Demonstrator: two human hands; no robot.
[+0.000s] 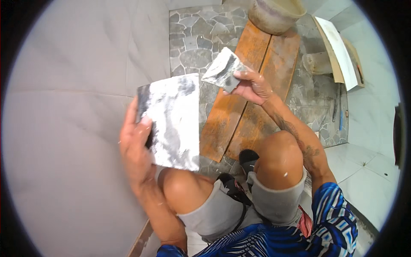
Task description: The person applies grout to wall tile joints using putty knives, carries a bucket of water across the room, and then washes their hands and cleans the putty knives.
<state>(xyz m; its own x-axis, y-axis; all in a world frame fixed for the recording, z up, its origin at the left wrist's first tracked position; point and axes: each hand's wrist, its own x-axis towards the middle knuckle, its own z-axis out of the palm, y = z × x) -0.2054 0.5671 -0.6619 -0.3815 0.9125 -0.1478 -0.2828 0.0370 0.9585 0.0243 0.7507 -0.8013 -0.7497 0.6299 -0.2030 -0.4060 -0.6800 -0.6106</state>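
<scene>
One large panel (176,122), pinched just right of your left grip (137,137), looks mostly coated in white, dark patches (187,86) apparently left to cover; your right grip (253,87) pinches a smaller smeared square (224,70) at its left.

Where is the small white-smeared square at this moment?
In the head view, the small white-smeared square is in the right hand, above centre, up and right of the larger sheet in the left hand.
</scene>
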